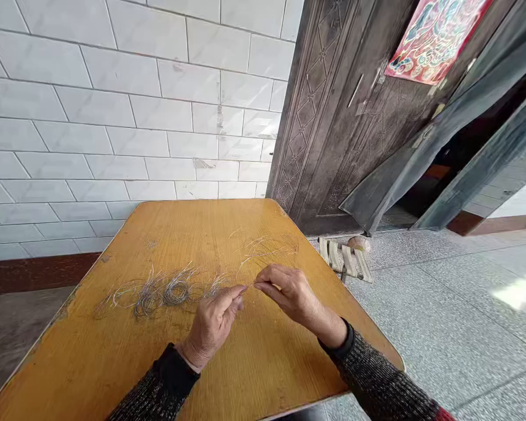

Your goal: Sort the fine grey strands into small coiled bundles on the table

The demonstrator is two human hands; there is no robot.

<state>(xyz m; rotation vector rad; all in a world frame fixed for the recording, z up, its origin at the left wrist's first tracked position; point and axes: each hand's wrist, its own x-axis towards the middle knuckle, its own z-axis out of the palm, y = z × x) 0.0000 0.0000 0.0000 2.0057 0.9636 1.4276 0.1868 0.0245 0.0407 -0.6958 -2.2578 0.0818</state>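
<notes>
My left hand (214, 321) is closed in a pinch, thumb and forefinger together, above the middle of the wooden table (254, 368). Facing it, my right hand (291, 292) pinches too, with its fingertips a short gap from the left ones. A very thin wire (240, 268) curves up from the fingertips; its ends are too fine to follow. Several small coils of thin silvery wire (175, 289) lie in a row left of and beyond my left hand. Past my right hand is a loose spread of fine wires (265, 248).
A white tiled wall (158, 111) stands behind the table's far edge. At the right are a dark carved door (328, 117) and a hanging grey curtain (398, 169). A low stool with striped webbing (344, 260) stands on the speckled floor (456, 298) beside the table.
</notes>
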